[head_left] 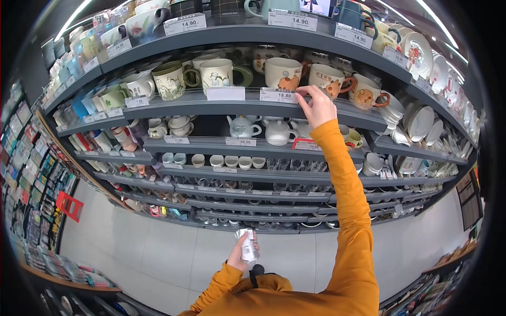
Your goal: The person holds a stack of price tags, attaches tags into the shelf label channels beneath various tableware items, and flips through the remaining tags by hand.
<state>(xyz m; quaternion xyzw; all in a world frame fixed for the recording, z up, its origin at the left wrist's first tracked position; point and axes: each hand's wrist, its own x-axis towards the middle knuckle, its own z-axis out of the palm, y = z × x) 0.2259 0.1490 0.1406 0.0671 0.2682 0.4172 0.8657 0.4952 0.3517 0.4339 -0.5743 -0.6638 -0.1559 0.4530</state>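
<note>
My right hand (318, 107) reaches up to the mug shelf, its thumb and fingertips closed at the right end of a price tag (278, 96) reading 18.80 on the shelf's front edge. Just behind stands a cream mug (283, 73) with an orange-brown picture, and a similar mug (323, 79) is right above my fingers. To the left of that tag, a blank white label (225, 94) sits on the same edge. Down near my waist, my left hand (240, 252) is wrapped round a small stack of white price tags (247, 249).
Long grey shelves (211, 108) curve across the view, packed with mugs, teapots (278, 131), small cups and glasses. Plates (420, 122) and bowls fill the right side. A red stool-like object (69, 206) stands on the tiled floor (163, 247) at left.
</note>
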